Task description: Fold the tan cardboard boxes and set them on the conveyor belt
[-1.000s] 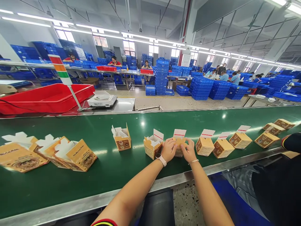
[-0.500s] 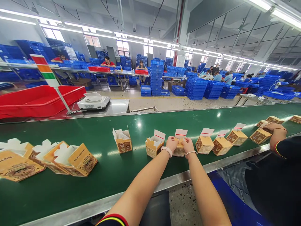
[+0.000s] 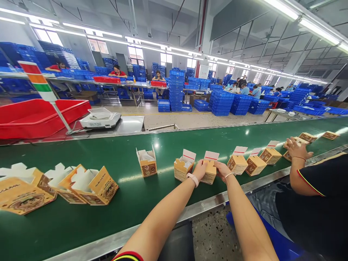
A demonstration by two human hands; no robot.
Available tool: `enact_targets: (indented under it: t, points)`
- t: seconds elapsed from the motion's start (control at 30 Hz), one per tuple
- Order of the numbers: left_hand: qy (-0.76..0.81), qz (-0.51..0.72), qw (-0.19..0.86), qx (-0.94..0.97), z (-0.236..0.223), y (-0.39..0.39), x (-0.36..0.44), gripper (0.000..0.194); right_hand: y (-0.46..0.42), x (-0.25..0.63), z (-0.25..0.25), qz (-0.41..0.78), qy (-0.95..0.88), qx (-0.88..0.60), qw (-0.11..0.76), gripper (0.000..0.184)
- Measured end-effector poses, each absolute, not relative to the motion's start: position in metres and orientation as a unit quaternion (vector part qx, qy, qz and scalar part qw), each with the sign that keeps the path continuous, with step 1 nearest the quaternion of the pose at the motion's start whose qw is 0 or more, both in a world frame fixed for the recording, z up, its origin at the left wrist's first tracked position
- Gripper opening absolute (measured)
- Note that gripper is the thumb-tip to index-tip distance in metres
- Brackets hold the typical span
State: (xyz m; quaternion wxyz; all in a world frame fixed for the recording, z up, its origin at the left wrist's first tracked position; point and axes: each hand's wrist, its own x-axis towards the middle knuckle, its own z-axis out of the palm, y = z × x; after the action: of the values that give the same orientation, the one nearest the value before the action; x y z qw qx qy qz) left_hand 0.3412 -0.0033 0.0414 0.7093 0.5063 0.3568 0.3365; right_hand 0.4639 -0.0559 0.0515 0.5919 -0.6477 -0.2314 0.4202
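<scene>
Green conveyor belt [image 3: 81,224] beneath, the printed carton [image 3: 209,173] sits between left hand [image 3: 200,169] and right hand [image 3: 222,169], their fingers curled close on its sides, so light, even pressure should keep its walls square.

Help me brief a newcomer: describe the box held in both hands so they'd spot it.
A green belt crosses the picture. On it, just right of centre, left hand and right hand hold the box; it alone has a hand each side.

Left box [image 3: 27,192]: dark words, too blurry to read
Held box [image 3: 209,178]: tiny print, too small to read
White scale [image 3: 95,122]: little front label, too small to read
</scene>
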Motion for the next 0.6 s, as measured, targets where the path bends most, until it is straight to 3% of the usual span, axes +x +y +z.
enact_targets:
  t: [0.27, 0.4, 0.6]
  points:
    - [0.348, 0.295, 0.699, 0.551, 0.034, -0.009, 0.392, 0.019, -0.047, 0.525, 0.049, 0.462, -0.234, -0.682, 0.517, 0.023]
    - [0.382, 0.274, 0.687, 0.555, 0.036, -0.011, 0.423, 0.032, -0.057, 0.547, 0.044, 0.441, -0.232, -0.649, 0.575, 0.024]
    - [0.429, 0.274, 0.657, 0.556, 0.041, -0.011, 0.435, 0.026, -0.082, 0.536, 0.038, 0.343, -0.209, -0.600, 0.692, 0.030]
